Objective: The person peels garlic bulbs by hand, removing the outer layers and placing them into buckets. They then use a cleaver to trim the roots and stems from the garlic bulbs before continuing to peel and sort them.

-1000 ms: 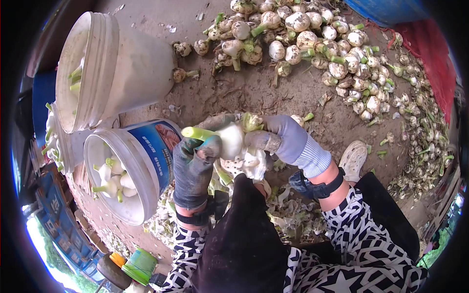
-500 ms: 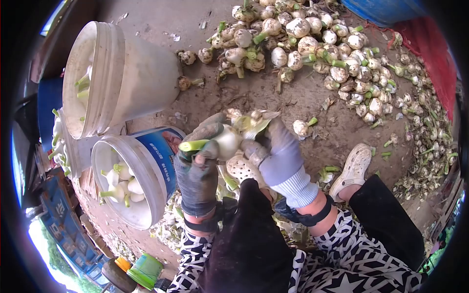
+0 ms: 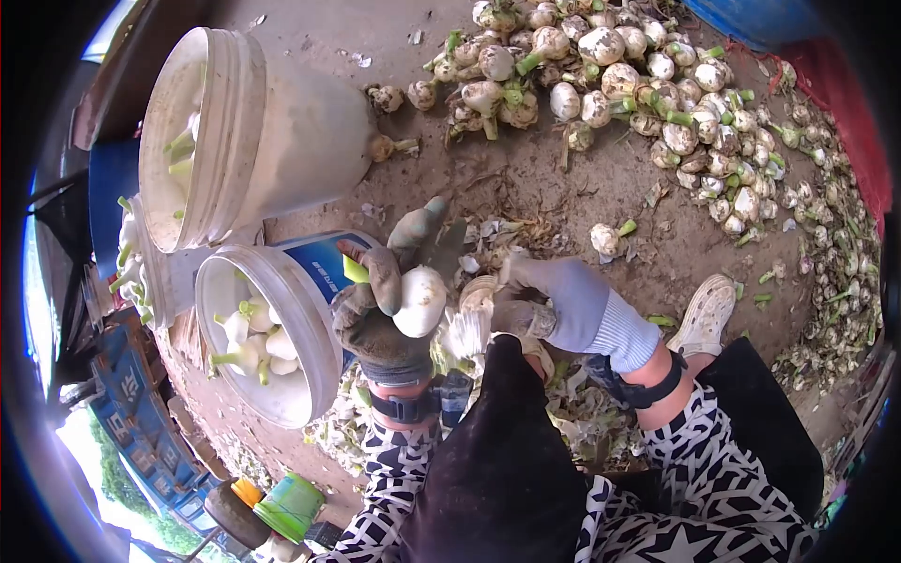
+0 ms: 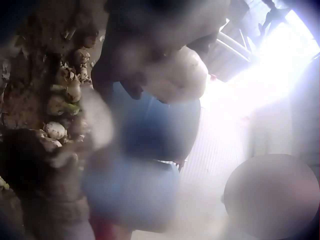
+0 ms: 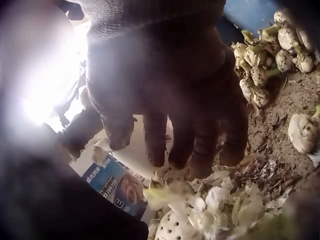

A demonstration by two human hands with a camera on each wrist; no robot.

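In the head view my gloved left hand grips a peeled white garlic bulb, its green stem showing between the fingers. The same bulb appears blurred in the left wrist view, under the dark left hand. My right hand, in a grey-lavender glove, is apart from the bulb, to its right. The right wrist view shows the right hand with fingers extended downward and spaced, above pale loose skins; no bulb is seen in it.
A blue-labelled white bucket holding peeled bulbs stands left, below a larger white bucket. Unpeeled garlic is heaped at the top and right. One dirty bulb lies on the ground beyond the right hand. Shoes stand among peelings.
The hands have moved apart. The right hand has let go of the bulb and its peeled-back skins, which are off the bulb now. The left hand has turned, still gripping it.
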